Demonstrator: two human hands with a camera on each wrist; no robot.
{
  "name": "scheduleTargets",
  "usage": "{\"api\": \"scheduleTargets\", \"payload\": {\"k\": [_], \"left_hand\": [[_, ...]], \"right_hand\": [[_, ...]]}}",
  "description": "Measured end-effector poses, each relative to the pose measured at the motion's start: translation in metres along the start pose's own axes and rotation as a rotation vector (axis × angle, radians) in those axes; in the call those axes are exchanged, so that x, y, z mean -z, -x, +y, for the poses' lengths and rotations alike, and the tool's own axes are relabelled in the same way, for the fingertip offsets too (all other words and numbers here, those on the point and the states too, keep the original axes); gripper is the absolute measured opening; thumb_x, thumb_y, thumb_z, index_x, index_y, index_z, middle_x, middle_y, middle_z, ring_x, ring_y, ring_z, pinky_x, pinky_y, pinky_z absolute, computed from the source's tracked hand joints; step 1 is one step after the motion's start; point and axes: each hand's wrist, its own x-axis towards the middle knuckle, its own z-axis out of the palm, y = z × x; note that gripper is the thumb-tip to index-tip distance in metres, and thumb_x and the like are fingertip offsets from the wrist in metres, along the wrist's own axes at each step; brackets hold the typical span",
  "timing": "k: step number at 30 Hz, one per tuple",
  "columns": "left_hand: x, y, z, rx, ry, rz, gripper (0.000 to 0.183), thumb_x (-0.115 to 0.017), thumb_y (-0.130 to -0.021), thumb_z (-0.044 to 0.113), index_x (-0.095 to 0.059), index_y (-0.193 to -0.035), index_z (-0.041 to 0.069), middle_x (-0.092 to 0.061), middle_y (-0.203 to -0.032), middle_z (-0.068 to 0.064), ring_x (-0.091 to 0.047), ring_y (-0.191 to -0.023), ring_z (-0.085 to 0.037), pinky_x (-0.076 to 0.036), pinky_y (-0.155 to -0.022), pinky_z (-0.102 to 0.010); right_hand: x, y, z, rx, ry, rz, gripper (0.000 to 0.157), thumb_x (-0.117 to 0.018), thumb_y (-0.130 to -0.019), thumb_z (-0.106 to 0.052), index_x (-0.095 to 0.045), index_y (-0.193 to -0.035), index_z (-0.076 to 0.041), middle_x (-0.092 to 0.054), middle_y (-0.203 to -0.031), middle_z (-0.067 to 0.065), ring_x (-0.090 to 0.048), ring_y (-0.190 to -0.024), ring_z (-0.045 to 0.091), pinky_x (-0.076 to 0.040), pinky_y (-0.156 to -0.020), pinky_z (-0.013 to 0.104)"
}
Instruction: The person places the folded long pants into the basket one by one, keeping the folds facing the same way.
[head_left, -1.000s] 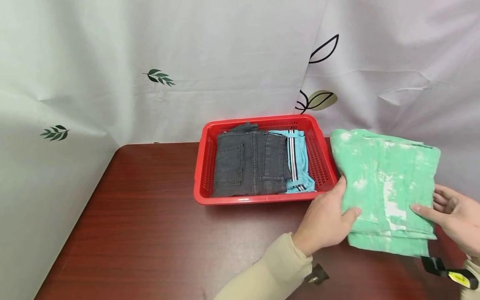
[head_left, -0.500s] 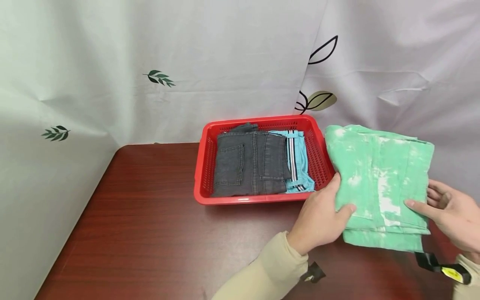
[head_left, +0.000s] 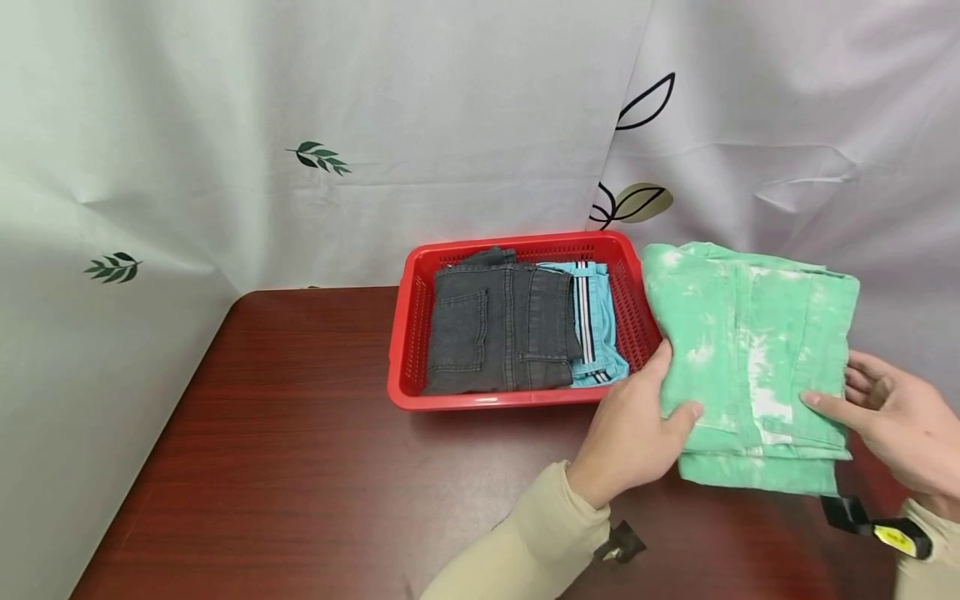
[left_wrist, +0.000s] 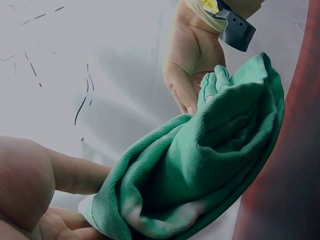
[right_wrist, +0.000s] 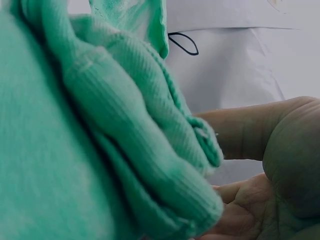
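Observation:
A folded green garment with white tie-dye patches, denim-like in weave, is held up over the right side of the table. My left hand grips its left edge, thumb on the front face and the other fingers mostly hidden behind. At the opposite edge my right hand pinches it, thumb in front and fingers behind. The left wrist view shows the thick rolled layers of the green cloth from the side. In the right wrist view the stacked folds lie against the right thumb.
A red plastic basket stands at the table's back, just left of the green garment, which overlaps its right rim in the head view. Inside lie folded dark grey jeans and a light blue striped garment. A white curtain hangs behind the brown table.
Both hands have shifted left and slightly up with the green garment, bringing it closer to the basket. The basket and its contents have stayed put.

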Motion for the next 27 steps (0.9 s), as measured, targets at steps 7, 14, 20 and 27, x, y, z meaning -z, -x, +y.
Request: {"api": "scheduleTargets", "payload": {"k": [7,14,20,27], "left_hand": [[0.005,0.001,0.000,0.012,0.002,0.019,0.069,-0.064,-0.098,0.028,-0.032,-0.158,0.011,-0.041,-0.155,0.003,-0.041,-0.138,-0.006,-0.039,-0.109,-0.025],[0.009,0.001,-0.001,-0.012,0.001,0.044,0.068,-0.064,-0.098,0.025,-0.034,-0.157,0.008,-0.043,-0.154,0.001,-0.044,-0.136,-0.006,-0.039,-0.108,-0.024],[0.011,0.001,-0.001,-0.026,0.022,0.049,0.068,-0.063,-0.098,0.024,-0.033,-0.157,0.007,-0.044,-0.153,0.000,-0.045,-0.135,-0.005,-0.041,-0.106,-0.023],[0.015,0.002,0.000,-0.051,0.012,0.062,0.068,-0.063,-0.098,0.023,-0.034,-0.156,0.006,-0.045,-0.153,-0.003,-0.047,-0.132,-0.004,-0.041,-0.104,-0.020]], "right_hand": [[0.003,0.001,-0.014,-0.032,-0.009,-0.041,0.086,-0.053,-0.105,-0.036,0.004,-0.159,-0.001,-0.018,-0.156,0.039,-0.027,-0.135,0.060,-0.042,-0.071,0.006],[0.004,0.002,-0.018,-0.021,-0.019,-0.050,0.088,-0.054,-0.104,-0.035,0.004,-0.159,0.002,-0.014,-0.157,0.039,-0.022,-0.138,0.059,-0.039,-0.072,0.004],[0.002,0.001,-0.020,-0.007,-0.037,-0.051,0.086,-0.053,-0.104,-0.036,0.003,-0.159,0.000,-0.016,-0.158,0.038,-0.023,-0.139,0.058,-0.040,-0.074,0.004],[0.000,0.000,-0.020,0.012,-0.049,-0.045,0.085,-0.054,-0.104,-0.035,0.001,-0.160,-0.002,-0.019,-0.158,0.037,-0.027,-0.139,0.052,-0.042,-0.076,0.005]]}}
